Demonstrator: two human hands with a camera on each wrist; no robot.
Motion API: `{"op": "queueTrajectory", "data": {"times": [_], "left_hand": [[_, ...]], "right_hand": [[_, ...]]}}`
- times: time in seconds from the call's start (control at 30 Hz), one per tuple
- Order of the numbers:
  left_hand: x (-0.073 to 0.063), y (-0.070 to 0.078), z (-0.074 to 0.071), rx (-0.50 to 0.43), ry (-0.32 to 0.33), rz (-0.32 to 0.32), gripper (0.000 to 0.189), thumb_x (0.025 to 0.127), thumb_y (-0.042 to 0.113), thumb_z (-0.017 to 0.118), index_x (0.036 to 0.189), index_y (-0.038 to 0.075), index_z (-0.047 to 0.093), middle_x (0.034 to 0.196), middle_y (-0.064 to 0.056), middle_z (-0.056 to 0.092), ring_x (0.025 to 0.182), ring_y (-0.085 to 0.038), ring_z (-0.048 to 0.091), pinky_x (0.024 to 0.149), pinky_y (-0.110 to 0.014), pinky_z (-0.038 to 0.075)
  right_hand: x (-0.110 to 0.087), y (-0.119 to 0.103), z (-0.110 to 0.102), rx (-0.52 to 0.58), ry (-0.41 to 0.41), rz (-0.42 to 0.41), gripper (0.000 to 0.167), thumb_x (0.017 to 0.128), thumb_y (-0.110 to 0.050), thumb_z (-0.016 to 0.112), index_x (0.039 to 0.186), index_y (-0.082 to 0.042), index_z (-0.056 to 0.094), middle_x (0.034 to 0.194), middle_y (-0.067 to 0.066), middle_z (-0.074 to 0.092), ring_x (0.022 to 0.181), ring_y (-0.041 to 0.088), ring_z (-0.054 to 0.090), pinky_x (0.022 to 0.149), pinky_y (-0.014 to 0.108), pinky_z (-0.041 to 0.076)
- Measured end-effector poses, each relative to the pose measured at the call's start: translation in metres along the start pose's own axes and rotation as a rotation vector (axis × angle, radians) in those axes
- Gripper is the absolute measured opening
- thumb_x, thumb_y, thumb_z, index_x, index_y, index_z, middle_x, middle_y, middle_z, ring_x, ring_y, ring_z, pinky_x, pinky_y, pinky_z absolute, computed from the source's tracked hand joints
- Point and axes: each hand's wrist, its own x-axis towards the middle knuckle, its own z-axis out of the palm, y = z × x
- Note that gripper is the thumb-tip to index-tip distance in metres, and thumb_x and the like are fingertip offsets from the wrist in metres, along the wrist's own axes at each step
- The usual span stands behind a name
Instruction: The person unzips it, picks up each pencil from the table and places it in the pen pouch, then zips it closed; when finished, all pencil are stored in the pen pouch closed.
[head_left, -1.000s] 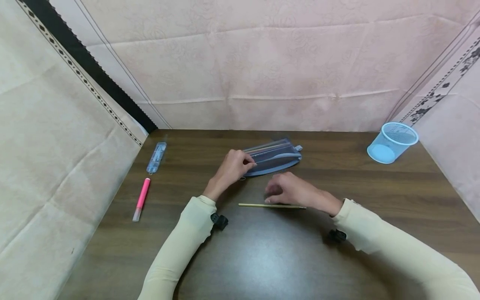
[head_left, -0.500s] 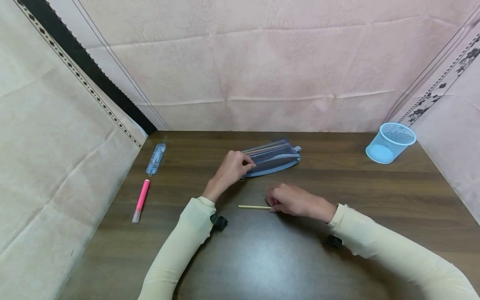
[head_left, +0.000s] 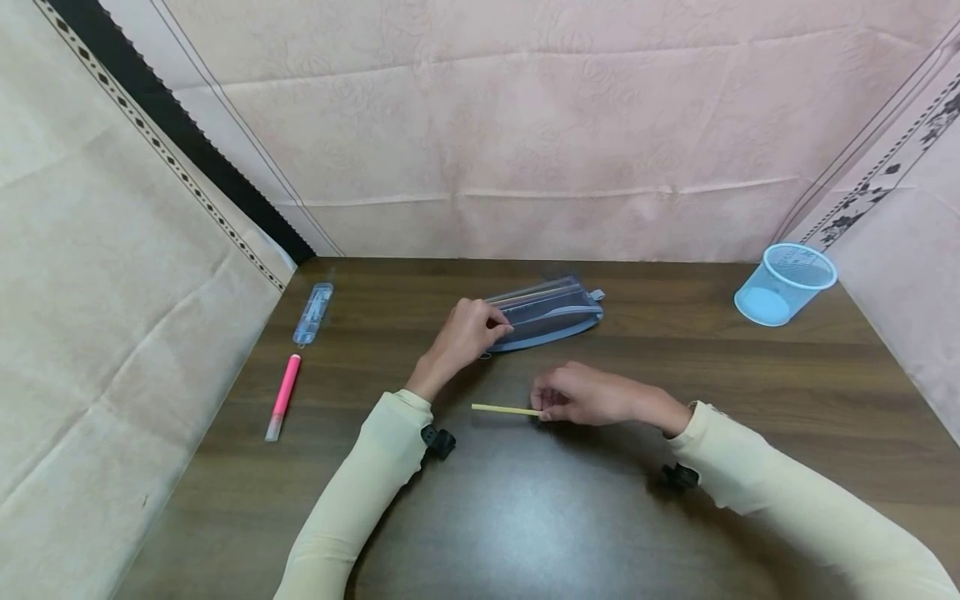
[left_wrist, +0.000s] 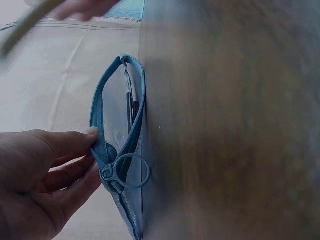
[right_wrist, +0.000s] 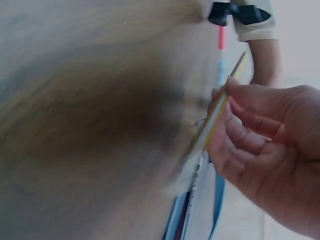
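Note:
Lying on the table, a blue mesh pencil case (head_left: pixel 551 321) has its zip open, with several slim sticks inside. My left hand (head_left: pixel 465 333) pinches the rim of its opening near the zip end; in the left wrist view the thumb (left_wrist: pixel 75 142) presses that rim and a zip ring (left_wrist: pixel 132 171) hangs beside it. Nearer the front, my right hand (head_left: pixel 588 394) holds a thin yellow pencil (head_left: pixel 504 409) between thumb and fingers. In the right wrist view the pencil (right_wrist: pixel 215 112) slants across the fingertips, its lower end blurred.
On the left of the table lie a pink marker (head_left: pixel 283 396) with a clear end and a flat translucent blue item (head_left: pixel 313 313). A light blue mesh cup (head_left: pixel 783 285) stands at the back right. Cloth (head_left: pixel 487 142) hangs behind the table's back edge.
My right hand has come down onto the pencil and gripped it; the pencil now sits slightly raised and tilted. The left hand stays on the pencil case.

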Motion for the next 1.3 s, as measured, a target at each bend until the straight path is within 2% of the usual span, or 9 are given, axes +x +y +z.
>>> {"op": "queueTrajectory", "data": {"times": [0.1,0.23,0.37,0.47,0.53,0.7,0.9,1.2,1.3], "left_hand": [[0.001,0.000,0.000,0.006,0.002,0.000,0.013,0.094,0.019,0.073,0.097,0.010,0.082,0.094,-0.005,0.078,0.074,-0.011,0.064,0.066,-0.024,0.053],[0.001,0.001,-0.001,0.009,0.004,-0.004,0.012,0.094,0.018,0.073,0.097,0.010,0.082,0.094,-0.005,0.078,0.075,-0.011,0.065,0.066,-0.024,0.054],[0.001,0.001,-0.001,0.015,-0.006,-0.017,0.012,0.094,0.018,0.073,0.097,0.010,0.082,0.093,-0.005,0.078,0.076,-0.011,0.065,0.065,-0.023,0.053],[0.001,0.001,-0.001,0.025,-0.011,-0.025,0.012,0.094,0.018,0.072,0.097,0.010,0.081,0.093,-0.004,0.078,0.074,-0.011,0.063,0.064,-0.022,0.051],[0.001,0.002,-0.001,0.025,-0.010,-0.028,0.013,0.095,0.018,0.072,0.096,0.010,0.081,0.093,-0.004,0.078,0.073,-0.012,0.062,0.063,-0.022,0.051],[0.001,0.002,-0.002,0.021,-0.010,-0.020,0.013,0.095,0.018,0.072,0.098,0.009,0.081,0.095,-0.005,0.077,0.074,-0.012,0.062,0.064,-0.022,0.052],[0.001,0.001,-0.003,0.029,-0.003,-0.002,0.013,0.095,0.017,0.072,0.098,0.008,0.081,0.097,-0.007,0.078,0.077,-0.013,0.064,0.067,-0.024,0.054],[0.001,0.002,-0.002,0.034,0.001,0.017,0.014,0.095,0.018,0.072,0.098,0.009,0.081,0.096,-0.006,0.078,0.074,-0.012,0.062,0.065,-0.023,0.052],[0.001,0.003,-0.003,0.037,0.005,0.020,0.014,0.095,0.018,0.072,0.097,0.009,0.082,0.095,-0.006,0.078,0.074,-0.011,0.062,0.065,-0.023,0.052]], "right_hand": [[-0.004,-0.005,-0.004,0.056,-0.012,-0.058,0.013,0.096,-0.010,0.068,0.107,-0.008,0.072,0.091,-0.005,0.070,0.080,0.001,0.060,0.075,0.022,0.053],[-0.007,-0.009,-0.008,0.189,0.010,-0.106,0.014,0.096,-0.009,0.067,0.108,-0.005,0.073,0.097,0.005,0.073,0.090,0.006,0.066,0.085,0.027,0.056],[-0.006,-0.010,-0.011,0.461,0.079,-0.094,0.014,0.098,-0.005,0.062,0.108,0.003,0.068,0.106,0.025,0.071,0.097,0.024,0.072,0.087,0.035,0.059],[-0.003,-0.009,-0.013,0.665,0.134,-0.077,0.019,0.100,-0.002,0.058,0.114,0.011,0.062,0.115,0.035,0.065,0.106,0.038,0.070,0.090,0.043,0.058],[-0.002,-0.009,-0.014,0.762,0.165,-0.056,0.022,0.101,-0.002,0.057,0.117,0.012,0.060,0.119,0.038,0.062,0.110,0.040,0.069,0.093,0.047,0.056],[-0.002,-0.007,-0.013,0.997,0.249,0.050,0.026,0.100,-0.005,0.061,0.120,0.010,0.060,0.120,0.032,0.067,0.113,0.036,0.069,0.100,0.054,0.049],[0.008,0.001,-0.002,1.263,0.364,0.160,0.035,0.099,0.000,0.059,0.130,0.016,0.053,0.111,0.014,0.073,0.110,0.027,0.071,0.101,0.046,0.051],[0.013,0.011,0.015,1.546,0.376,0.340,0.042,0.103,0.001,0.051,0.142,0.014,0.041,0.119,0.017,0.067,0.117,0.025,0.068,0.100,0.034,0.053],[0.013,0.015,0.016,1.608,0.388,0.372,0.035,0.103,0.003,0.050,0.136,0.012,0.049,0.116,0.018,0.070,0.111,0.023,0.070,0.099,0.034,0.054]]}}
